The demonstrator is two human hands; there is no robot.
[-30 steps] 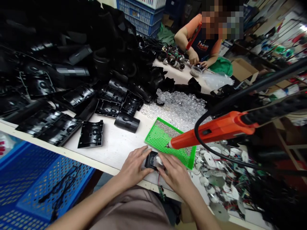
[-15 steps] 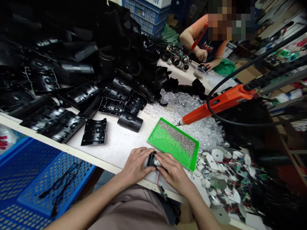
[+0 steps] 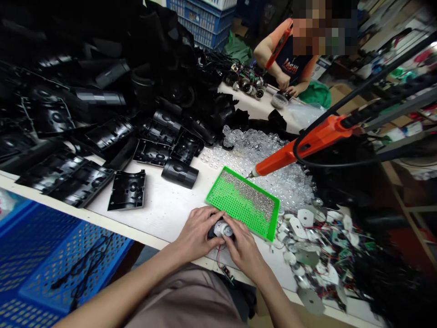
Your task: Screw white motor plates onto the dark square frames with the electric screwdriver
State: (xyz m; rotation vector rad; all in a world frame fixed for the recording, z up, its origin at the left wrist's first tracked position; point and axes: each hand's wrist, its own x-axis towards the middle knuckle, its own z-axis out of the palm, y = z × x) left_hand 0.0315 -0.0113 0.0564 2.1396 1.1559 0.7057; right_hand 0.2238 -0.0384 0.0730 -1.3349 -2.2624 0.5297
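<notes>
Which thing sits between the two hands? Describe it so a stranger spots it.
At the near edge of the workbench, find the green board. Below it, the left hand and right hand cup a black and silver device, the only one held, trailing a red wire.

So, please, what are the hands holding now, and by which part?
The left hand and right hand grip a small black-and-silver wired component from opposite sides.

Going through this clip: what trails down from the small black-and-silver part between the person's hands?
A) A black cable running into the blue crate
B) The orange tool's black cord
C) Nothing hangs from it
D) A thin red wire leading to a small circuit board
D: a thin red wire drops from the part, held by the left hand and right hand, to a small circuit board.
</notes>
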